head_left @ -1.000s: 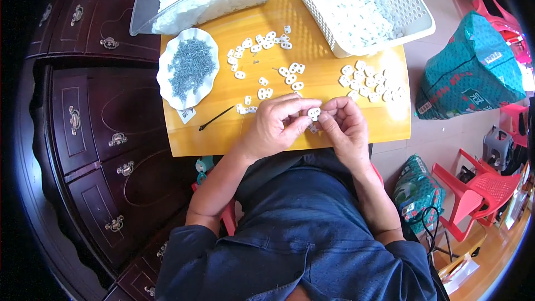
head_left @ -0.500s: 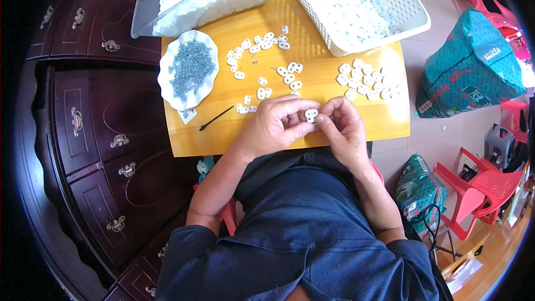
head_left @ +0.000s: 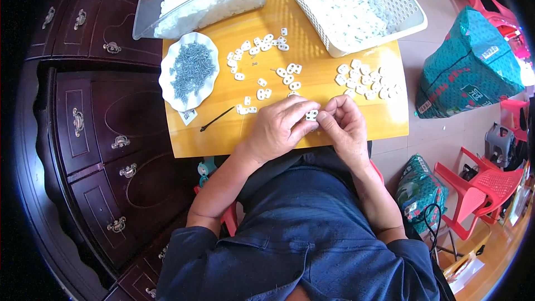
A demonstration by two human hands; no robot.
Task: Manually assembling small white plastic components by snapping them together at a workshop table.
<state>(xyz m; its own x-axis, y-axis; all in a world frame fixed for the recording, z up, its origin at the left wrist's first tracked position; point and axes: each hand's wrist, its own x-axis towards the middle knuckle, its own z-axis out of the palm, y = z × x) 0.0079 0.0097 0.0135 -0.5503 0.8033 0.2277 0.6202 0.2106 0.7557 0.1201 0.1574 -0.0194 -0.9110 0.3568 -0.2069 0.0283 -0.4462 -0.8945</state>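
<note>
Between my hands, over the near edge of the table, is a small white plastic piece with two holes (head_left: 311, 115). My left hand (head_left: 278, 128) pinches it from the left between thumb and fingers. From the other side my right hand (head_left: 346, 127) closes in, its thumb and forefinger at the piece's right edge; whether they hold anything else is hidden. Just beyond my left hand lie loose white two-hole pieces (head_left: 295, 86). A larger group of similar pieces (head_left: 365, 82) is spread beyond my right hand.
A scalloped white dish (head_left: 212, 81) of small grey screws (head_left: 192, 69) stands at the left. Near it lies a thin black tool (head_left: 216, 120). Behind are a clear bin (head_left: 146, 14) and a white perforated basket (head_left: 411, 14), both full of white pieces. Teal bags (head_left: 468, 69) stand right.
The white piece has turned and tilted in my fingers. My left hand has rolled slightly, its fingers closing further over the piece. My right hand has stayed nearly in place.
</note>
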